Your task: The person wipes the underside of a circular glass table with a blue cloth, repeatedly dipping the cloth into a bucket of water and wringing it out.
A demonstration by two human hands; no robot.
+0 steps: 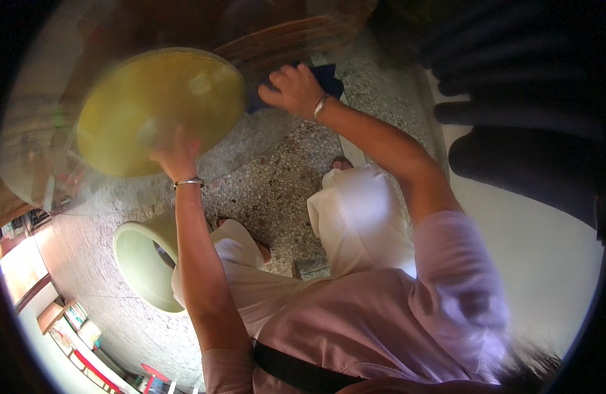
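Observation:
A large round yellow object (160, 98), like a lid or shallow basin, is held up at the upper left. My left hand (177, 154) grips its near edge, with some fingers blurred against the yellow surface. To its right, my right hand (293, 88) is closed in a fist. Dark blue cloth (329, 80) shows on both sides of that fist and seems bunched in it; the part inside the fingers is hidden. Both wrists wear metal bangles.
A pale green bucket-like container (135, 266) is beside my left leg, its mouth turned left. Speckled flooring (276, 171) lies between my feet. Dark draped or cushioned shapes (519, 131) and a white surface (526, 210) are at right. A small red stool (155, 373) stands lower left.

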